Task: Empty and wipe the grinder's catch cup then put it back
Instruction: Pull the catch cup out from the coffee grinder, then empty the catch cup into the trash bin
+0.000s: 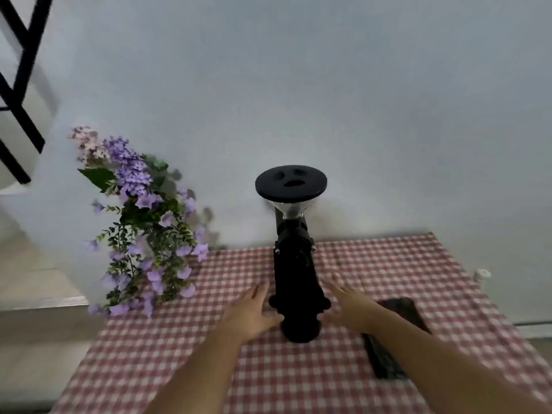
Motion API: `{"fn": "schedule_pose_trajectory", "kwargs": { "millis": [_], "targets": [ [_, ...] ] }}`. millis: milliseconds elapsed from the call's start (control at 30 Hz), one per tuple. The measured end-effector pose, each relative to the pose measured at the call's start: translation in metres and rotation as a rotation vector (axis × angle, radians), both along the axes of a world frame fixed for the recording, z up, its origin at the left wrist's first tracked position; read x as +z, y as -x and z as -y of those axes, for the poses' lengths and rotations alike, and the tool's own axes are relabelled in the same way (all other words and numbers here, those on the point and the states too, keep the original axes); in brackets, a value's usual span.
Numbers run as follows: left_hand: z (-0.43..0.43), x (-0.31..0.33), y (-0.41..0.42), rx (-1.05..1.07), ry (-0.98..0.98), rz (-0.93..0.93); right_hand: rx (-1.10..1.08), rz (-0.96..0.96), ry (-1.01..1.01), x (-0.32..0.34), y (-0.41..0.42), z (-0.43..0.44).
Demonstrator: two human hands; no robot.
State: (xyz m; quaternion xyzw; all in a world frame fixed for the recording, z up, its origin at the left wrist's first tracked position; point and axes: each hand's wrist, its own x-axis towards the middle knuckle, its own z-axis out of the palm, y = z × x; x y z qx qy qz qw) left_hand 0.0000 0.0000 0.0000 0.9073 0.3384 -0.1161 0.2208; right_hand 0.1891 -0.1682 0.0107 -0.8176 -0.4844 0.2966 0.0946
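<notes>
A tall black coffee grinder point(294, 258) with a round black hopper lid stands against the wall on a red-and-white checked tablecloth point(209, 369). At its foot sits a black round catch cup point(300, 328). My left hand point(254, 313) lies flat just left of the cup, thumb near its rim, fingers spread. My right hand point(349, 306) hovers just right of the cup, fingers apart. Neither hand holds anything. The picture is blurred.
A bunch of purple flowers point(146, 225) stands at the table's back left corner. A dark flat object point(397, 312) lies right of the grinder, partly under my right forearm. A small white thing point(481, 274) sits past the table's right edge. A black stair rail point(18, 85) is at upper left.
</notes>
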Motion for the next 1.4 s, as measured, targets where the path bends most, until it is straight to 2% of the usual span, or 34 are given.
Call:
{"fn": "schedule_pose_trajectory", "kwargs": {
  "millis": [133,233,433,567,700,833,1067,1267,1400],
  "targets": [
    [0.000,-0.028,-0.011,-0.025,0.092,0.035,-0.032,-0.043,-0.053,-0.024,0.001,-0.009],
    [0.001,-0.048,-0.022,0.045,0.180,0.167,-0.063,-0.103,-0.107,-0.046,0.002,-0.017],
    [0.004,-0.065,-0.028,0.121,0.218,0.390,-0.170,-0.158,-0.272,-0.064,0.014,-0.028],
    [0.002,-0.061,-0.030,0.122,0.227,0.411,-0.195,-0.163,-0.305,-0.062,0.018,-0.030],
    [0.002,-0.046,-0.028,0.053,0.197,0.395,-0.206,-0.153,-0.321,-0.046,0.027,-0.027],
    [0.009,-0.033,-0.034,-0.037,0.205,0.424,-0.297,-0.222,-0.407,-0.026,0.035,-0.007],
    [0.081,-0.015,-0.092,-0.347,0.317,0.405,-0.558,-0.135,-0.489,-0.010,0.029,0.095],
    [0.195,0.010,-0.143,-0.633,0.283,0.375,-0.790,-0.025,-0.626,0.001,0.031,0.220],
    [0.279,0.016,-0.166,-0.765,0.327,0.381,-0.951,0.018,-0.650,-0.004,0.031,0.309]
  ]
}}
